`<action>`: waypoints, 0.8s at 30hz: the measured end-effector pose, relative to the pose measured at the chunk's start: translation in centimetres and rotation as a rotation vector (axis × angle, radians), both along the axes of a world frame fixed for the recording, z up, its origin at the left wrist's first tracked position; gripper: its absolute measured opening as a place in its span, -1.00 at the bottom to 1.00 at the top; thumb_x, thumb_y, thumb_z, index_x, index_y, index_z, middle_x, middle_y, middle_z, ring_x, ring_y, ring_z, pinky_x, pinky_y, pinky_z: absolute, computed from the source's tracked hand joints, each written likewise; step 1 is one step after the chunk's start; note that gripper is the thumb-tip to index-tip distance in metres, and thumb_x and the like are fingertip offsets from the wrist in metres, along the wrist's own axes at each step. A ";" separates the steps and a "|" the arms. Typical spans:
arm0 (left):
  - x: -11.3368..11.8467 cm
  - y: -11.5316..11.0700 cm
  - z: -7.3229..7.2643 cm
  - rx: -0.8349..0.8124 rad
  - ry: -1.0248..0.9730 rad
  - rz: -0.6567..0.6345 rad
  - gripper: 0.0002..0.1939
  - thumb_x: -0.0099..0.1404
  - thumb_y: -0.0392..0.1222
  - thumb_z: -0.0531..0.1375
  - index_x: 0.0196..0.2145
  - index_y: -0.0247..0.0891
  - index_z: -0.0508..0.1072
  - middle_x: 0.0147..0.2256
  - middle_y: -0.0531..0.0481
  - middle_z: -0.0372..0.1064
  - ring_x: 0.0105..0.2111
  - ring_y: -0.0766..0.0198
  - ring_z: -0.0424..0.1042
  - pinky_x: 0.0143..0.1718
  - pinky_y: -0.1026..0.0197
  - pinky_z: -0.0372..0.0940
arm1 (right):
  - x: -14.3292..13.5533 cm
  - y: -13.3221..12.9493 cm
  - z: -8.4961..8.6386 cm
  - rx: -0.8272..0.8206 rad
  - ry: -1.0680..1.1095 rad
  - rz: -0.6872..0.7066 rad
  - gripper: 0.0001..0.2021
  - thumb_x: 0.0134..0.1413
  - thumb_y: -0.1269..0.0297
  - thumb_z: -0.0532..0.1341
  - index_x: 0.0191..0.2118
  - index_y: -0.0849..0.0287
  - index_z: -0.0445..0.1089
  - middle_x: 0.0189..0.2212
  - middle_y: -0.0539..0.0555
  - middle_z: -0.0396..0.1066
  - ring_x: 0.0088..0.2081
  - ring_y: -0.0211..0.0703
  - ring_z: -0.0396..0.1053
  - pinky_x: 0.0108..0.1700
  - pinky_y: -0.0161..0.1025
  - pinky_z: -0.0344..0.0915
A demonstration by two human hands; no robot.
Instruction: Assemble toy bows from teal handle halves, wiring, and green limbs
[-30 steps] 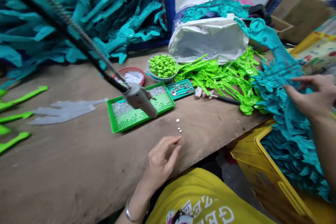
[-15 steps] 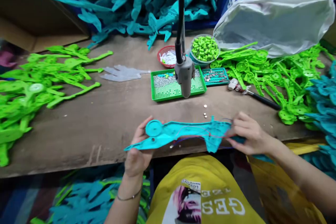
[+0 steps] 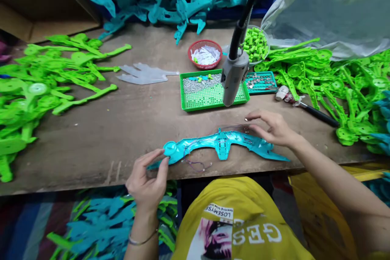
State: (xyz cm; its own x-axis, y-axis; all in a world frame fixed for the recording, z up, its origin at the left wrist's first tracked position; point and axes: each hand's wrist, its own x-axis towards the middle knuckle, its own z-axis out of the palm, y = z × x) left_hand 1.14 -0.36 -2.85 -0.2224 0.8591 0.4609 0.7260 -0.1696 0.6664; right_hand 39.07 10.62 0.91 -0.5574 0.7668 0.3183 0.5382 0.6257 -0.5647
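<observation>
A long teal bow-shaped plastic shell (image 3: 223, 148) lies near the table's front edge, its inner side facing up, with thin wires running along it. A loop of dark thin wire (image 3: 196, 165) hangs out in front of the shell. My left hand (image 3: 149, 178) pinches the shell's left end near the round cup, thumb below and fingers above. My right hand (image 3: 271, 128) is over the table just behind the shell's right half. Its thumb and index finger are apart, the index tip at a small silver disc (image 3: 246, 119) on the table.
A grey screwdriver (image 3: 234, 77) hangs over a green tray (image 3: 189, 105) of screws. Behind are a red basket (image 3: 205, 65), a bowl of green pieces (image 3: 256, 44) and a teal tray (image 3: 260, 83). Green parts pile up left (image 3: 39, 81) and right (image 3: 341, 89). A black-handled tool (image 3: 318, 113) lies right.
The shell has come down onto the table and spread out to its full bow shape. My right hand has let go of its right end and moved up to the small discs.
</observation>
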 end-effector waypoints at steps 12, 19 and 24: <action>5.6 5.0 1.5 -0.332 0.510 -0.580 -0.17 0.29 0.00 0.31 0.37 -0.24 0.06 0.29 -0.30 0.21 0.28 -0.18 0.20 0.26 -0.22 0.12 | 0.6 2.7 -3.8 0.002 -0.224 0.019 -0.74 0.22 0.50 0.08 -0.19 0.16 0.52 -0.23 0.17 0.56 -0.19 -0.07 0.51 -0.12 -0.15 0.46; 6.0 5.4 0.4 -0.332 0.474 -0.547 -0.40 0.41 -0.13 0.17 0.33 -0.27 0.12 -0.05 -0.20 0.46 -0.06 -0.04 0.42 -0.09 -0.02 0.33 | -0.2 -0.8 0.3 -0.141 0.018 -0.247 -0.84 0.11 0.47 0.19 -0.30 0.15 0.52 -0.34 0.06 0.58 -0.30 -0.17 0.53 -0.20 -0.24 0.42; 5.9 4.6 0.1 -0.334 0.482 -0.513 -0.42 0.45 -0.07 0.11 0.34 -0.29 0.12 -0.12 -0.20 0.45 -0.13 -0.02 0.43 -0.11 -0.01 0.35 | -0.9 -4.4 0.7 -0.351 0.052 -0.409 -0.83 0.15 0.38 0.22 -0.25 0.13 0.58 -0.30 0.06 0.62 -0.29 -0.15 0.55 -0.26 -0.23 0.41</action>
